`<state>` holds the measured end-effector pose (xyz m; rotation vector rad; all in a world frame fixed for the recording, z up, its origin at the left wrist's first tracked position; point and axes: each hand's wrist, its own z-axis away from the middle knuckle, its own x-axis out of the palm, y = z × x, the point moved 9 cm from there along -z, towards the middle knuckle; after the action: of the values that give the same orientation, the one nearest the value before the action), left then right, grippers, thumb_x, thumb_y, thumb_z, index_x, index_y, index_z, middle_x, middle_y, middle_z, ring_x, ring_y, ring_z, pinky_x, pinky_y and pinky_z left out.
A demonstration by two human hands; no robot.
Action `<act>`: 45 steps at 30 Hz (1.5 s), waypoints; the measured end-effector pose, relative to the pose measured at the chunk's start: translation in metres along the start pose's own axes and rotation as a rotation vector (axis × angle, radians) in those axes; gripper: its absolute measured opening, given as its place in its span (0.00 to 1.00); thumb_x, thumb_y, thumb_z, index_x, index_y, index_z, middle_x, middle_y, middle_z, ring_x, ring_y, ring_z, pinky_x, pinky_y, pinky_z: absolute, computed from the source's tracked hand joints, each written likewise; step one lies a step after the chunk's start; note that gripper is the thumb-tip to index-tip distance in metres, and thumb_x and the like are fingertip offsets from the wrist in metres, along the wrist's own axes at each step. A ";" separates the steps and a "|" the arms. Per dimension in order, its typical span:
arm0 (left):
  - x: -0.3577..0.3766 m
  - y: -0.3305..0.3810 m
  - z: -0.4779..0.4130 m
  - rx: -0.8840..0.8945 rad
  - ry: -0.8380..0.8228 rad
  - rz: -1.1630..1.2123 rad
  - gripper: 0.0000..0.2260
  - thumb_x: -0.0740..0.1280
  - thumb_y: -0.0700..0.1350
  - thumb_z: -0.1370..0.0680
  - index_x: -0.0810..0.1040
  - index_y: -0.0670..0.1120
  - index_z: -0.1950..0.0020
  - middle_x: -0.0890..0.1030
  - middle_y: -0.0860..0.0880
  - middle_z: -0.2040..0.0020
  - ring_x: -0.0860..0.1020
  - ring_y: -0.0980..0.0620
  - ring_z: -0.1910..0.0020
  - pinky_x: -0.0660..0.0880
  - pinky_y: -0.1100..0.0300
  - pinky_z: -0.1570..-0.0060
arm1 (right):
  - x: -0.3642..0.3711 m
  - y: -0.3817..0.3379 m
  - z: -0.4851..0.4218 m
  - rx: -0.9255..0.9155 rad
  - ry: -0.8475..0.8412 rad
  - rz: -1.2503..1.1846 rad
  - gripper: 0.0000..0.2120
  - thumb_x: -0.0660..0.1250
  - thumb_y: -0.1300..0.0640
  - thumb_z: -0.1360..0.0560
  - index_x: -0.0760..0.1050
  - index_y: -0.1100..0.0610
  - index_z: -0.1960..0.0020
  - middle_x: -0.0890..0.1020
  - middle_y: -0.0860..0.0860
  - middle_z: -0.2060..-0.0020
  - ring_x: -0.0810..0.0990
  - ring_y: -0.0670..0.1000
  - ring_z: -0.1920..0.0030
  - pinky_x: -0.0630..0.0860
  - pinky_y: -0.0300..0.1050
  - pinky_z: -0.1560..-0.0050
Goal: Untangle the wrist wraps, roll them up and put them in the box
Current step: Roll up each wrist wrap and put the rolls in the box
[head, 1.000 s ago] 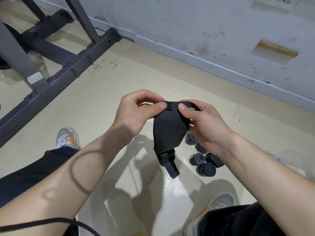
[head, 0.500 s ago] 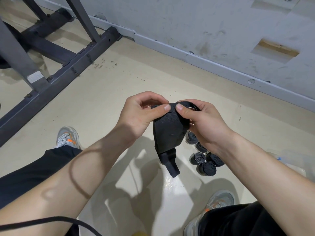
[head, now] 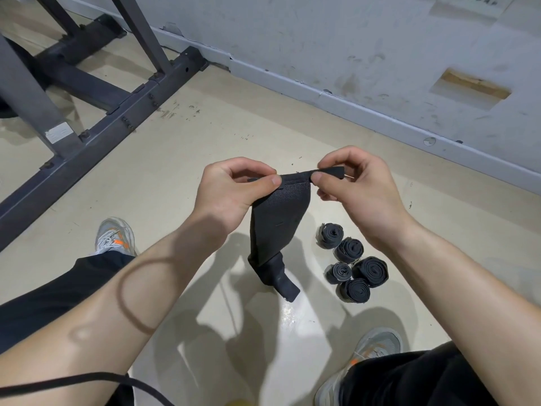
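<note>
The wrist wrap (head: 278, 227) is held in mid-air between the knees. Its top edge, bunched under two thumbs set close together half a second ago, has been drawn out flat. The left hand (head: 234, 191) and right hand (head: 360, 194) have been moved apart, the left grip pinched on one corner and the right grip on the end tab. The lower end hangs twisted toward the floor (head: 205, 136). Untangling is judged nearly done, with rolling next. Beyond, five rolled wraps (head: 354, 265) lie clustered on the floor; no box can be seen. Farthest, a steel frame (head: 96, 121) stands by the wall.
</note>
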<state>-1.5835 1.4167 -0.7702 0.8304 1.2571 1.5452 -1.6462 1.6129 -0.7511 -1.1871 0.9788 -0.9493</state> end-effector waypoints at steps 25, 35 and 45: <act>0.017 -0.008 0.010 -0.055 -0.119 0.024 0.03 0.77 0.38 0.25 0.86 0.46 0.55 0.85 0.50 0.63 0.82 0.52 0.60 0.77 0.58 0.54 | 0.013 0.008 -0.006 -0.055 -0.224 0.171 0.07 0.79 0.58 0.30 0.82 0.50 0.58 0.82 0.48 0.58 0.76 0.51 0.60 0.74 0.47 0.54; 0.016 -0.003 0.009 0.041 -0.100 -0.014 0.05 0.77 0.38 0.26 0.85 0.46 0.56 0.85 0.52 0.62 0.82 0.55 0.61 0.77 0.62 0.57 | 0.027 0.022 0.000 0.056 -0.303 -0.041 0.11 0.75 0.54 0.32 0.84 0.58 0.52 0.86 0.62 0.58 0.83 0.54 0.58 0.79 0.50 0.53; 0.017 -0.011 0.012 -0.011 -0.120 0.034 0.02 0.75 0.39 0.23 0.85 0.46 0.52 0.87 0.44 0.56 0.84 0.48 0.55 0.80 0.48 0.44 | 0.028 0.021 -0.003 -0.001 -0.254 -0.006 0.05 0.77 0.58 0.29 0.84 0.58 0.56 0.85 0.53 0.62 0.82 0.50 0.60 0.76 0.45 0.55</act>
<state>-1.5758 1.4367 -0.7786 0.9277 1.1520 1.5055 -1.6389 1.5882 -0.7747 -1.2772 0.7728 -0.7801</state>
